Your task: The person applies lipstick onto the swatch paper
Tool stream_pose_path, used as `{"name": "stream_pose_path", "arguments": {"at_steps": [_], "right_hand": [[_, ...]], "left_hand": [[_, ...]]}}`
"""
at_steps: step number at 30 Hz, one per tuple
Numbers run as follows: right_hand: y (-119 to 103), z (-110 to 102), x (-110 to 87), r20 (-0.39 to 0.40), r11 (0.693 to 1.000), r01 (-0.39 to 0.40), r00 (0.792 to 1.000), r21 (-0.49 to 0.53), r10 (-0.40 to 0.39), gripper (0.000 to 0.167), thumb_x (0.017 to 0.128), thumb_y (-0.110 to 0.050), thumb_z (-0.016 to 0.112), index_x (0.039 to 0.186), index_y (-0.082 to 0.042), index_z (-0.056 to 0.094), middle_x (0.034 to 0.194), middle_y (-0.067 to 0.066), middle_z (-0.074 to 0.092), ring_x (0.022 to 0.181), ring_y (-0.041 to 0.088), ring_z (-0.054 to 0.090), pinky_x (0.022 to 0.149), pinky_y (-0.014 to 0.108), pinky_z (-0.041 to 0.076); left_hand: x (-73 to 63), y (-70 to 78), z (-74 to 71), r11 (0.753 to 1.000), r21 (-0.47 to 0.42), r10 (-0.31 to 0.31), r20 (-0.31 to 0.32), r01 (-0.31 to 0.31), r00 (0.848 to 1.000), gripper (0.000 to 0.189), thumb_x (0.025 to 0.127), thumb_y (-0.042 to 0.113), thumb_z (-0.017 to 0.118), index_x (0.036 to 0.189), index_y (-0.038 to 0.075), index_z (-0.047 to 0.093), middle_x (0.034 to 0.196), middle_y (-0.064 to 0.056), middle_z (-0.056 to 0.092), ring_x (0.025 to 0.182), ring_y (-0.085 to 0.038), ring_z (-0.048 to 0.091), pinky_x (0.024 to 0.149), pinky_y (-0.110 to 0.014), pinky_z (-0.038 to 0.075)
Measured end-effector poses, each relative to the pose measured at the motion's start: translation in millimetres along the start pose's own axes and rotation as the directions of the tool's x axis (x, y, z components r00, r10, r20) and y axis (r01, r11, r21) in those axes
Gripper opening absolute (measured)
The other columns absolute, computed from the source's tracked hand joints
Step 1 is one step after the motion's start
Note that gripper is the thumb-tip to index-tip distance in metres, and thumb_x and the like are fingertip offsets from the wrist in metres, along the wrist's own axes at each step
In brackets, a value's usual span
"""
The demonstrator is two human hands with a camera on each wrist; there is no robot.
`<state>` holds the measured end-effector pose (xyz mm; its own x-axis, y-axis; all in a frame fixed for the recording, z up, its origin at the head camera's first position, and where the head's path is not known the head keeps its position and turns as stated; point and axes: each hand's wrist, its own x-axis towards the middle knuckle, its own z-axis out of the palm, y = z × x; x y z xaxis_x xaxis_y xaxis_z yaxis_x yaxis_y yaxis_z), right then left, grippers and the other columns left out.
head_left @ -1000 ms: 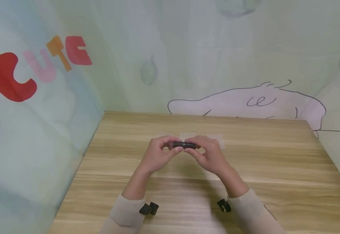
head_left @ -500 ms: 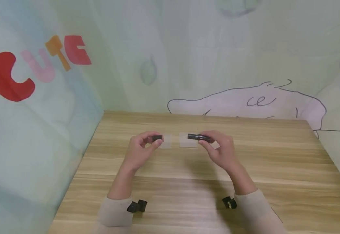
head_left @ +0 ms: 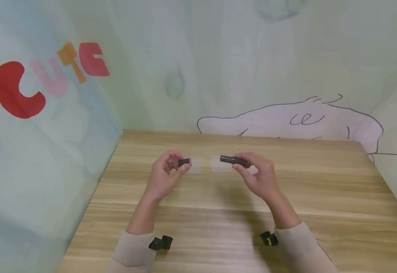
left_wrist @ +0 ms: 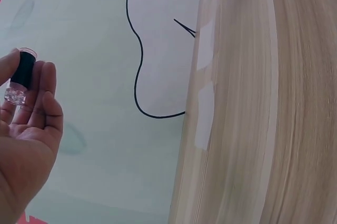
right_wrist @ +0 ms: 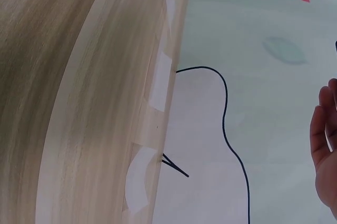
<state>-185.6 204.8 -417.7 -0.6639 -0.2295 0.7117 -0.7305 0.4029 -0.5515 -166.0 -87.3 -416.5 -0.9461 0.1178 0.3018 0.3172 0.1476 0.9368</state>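
My left hand (head_left: pixel 164 174) pinches a short black cap (head_left: pixel 184 162) between thumb and fingers. In the left wrist view this cap (left_wrist: pixel 23 69) has a pinkish open rim at the top and a clear, faceted end at the bottom. Across from it, my right hand (head_left: pixel 258 174) grips a slim black lipstick-like tube (head_left: pixel 232 159), its free end pointing left toward the cap. A gap separates the two pieces, both held above the table. The far end of the tube is hidden in my right fingers. In the right wrist view only part of the right hand (right_wrist: pixel 326 134) shows.
Pale translucent squares, one a left square (head_left: pixel 195 166) and one a middle square (head_left: pixel 220 165), lie on the wooden table (head_left: pixel 205 227) behind the hands. A printed cloth wall (head_left: pixel 150 76) rises at the table's back and left edges. Black wrist mounts hang at both cuffs.
A second ago the cap and tube were joined end to end between my hands. They have come apart, the left hand moving left and the right hand right. Over the last half second both stay nearly still.
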Motion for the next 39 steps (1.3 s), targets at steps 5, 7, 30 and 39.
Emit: {"name": "stream_pose_path", "arguments": {"at_steps": [5,7,30,39], "right_hand": [[-0.8,-0.8,-0.1,-0.018,1.000,0.008,1.000,0.005,-0.008,0.026,0.079,0.004,0.082,0.103,0.000,0.074,0.091,0.009,0.075,0.072,0.016,0.064,0.072,0.016,0.050],[-1.2,-0.9,-0.2,-0.027,1.000,0.010,1.000,0.005,-0.010,0.026,0.079,0.004,0.082,0.103,0.000,0.074,0.091,0.010,0.075,0.072,0.017,0.064,0.072,0.016,0.050],[-3.3,5.7,0.3,-0.075,0.998,0.054,0.996,0.017,-0.053,0.030,0.076,0.009,0.082,0.104,0.001,0.074,0.091,0.011,0.075,0.068,0.017,0.064,0.067,0.017,0.051],[-2.3,7.4,-0.9,-0.067,1.000,0.015,0.998,0.024,-0.013,0.028,0.077,0.006,0.081,0.104,0.003,0.073,0.091,0.011,0.075,0.070,0.016,0.064,0.069,0.014,0.049]], "left_hand": [[0.0,-1.3,0.1,0.999,-0.029,0.018,-0.020,-0.019,1.000,0.021,0.091,0.000,0.073,0.100,0.000,0.053,0.088,0.000,0.072,0.077,-0.013,0.054,0.067,-0.023,0.044],[-0.1,-1.5,0.0,0.999,-0.046,0.022,-0.023,-0.023,1.000,0.021,0.091,0.001,0.073,0.096,0.000,0.052,0.091,-0.006,0.073,0.082,-0.012,0.061,0.070,-0.022,0.046],[-1.1,1.0,-9.6,0.993,0.116,0.002,-0.085,0.008,0.996,0.028,0.091,0.011,0.077,0.118,0.005,0.072,0.107,-0.011,0.075,0.098,-0.011,0.062,0.079,-0.027,0.042],[-1.7,-4.0,-21.2,0.988,0.152,-0.023,-0.116,0.041,0.993,0.027,0.090,0.015,0.079,0.115,0.006,0.073,0.106,-0.008,0.074,0.099,-0.011,0.063,0.084,-0.026,0.047]]}}
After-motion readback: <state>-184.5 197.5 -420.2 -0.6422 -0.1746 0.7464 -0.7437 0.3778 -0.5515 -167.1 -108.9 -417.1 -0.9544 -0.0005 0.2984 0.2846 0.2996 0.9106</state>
